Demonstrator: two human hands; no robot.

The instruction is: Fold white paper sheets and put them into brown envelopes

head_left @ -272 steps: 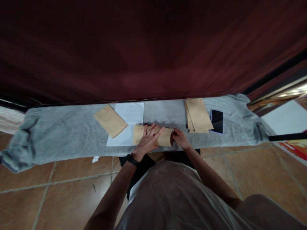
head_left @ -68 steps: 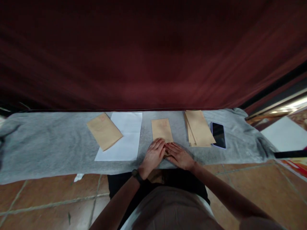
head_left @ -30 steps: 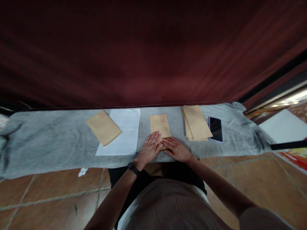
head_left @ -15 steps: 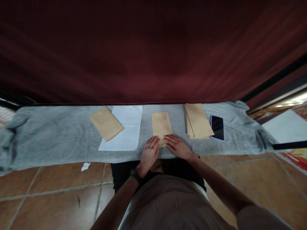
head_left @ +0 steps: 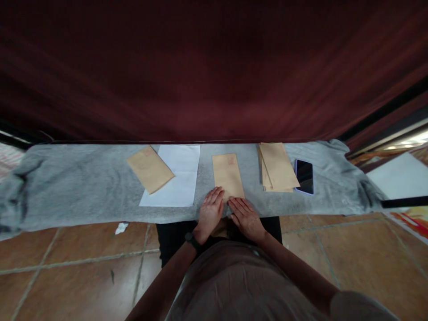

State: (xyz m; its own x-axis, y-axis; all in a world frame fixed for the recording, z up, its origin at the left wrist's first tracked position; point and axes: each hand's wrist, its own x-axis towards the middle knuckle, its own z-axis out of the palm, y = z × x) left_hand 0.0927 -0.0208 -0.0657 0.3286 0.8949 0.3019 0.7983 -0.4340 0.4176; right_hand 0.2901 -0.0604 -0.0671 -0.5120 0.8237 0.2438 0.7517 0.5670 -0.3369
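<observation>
A tan envelope (head_left: 228, 171) with a faint red mark near its top lies upright in front of me on the grey cloth (head_left: 93, 187). My left hand (head_left: 210, 209) rests flat on its lower left corner, fingers stretched out. On the lower right edge lies my right hand (head_left: 246, 217), also flat with fingers extended. Neither hand grips anything. Left of them, another tan envelope (head_left: 150, 169) lies slanted, partly over a white sheet (head_left: 180, 178). To the right is a small pile of tan envelopes (head_left: 277, 167).
A dark-screened phone (head_left: 304, 177) lies right of the pile, touching it. A dark red curtain (head_left: 214, 89) rises behind the cloth. At the far right are a white panel (head_left: 401, 176) and a black bar (head_left: 404, 203). Crumpled white paper (head_left: 121, 228) lies on the tiled floor.
My right hand has moved down toward the envelope's bottom edge. The envelope's lower end now looks flat, where a fold line showed before. The view has shifted slightly.
</observation>
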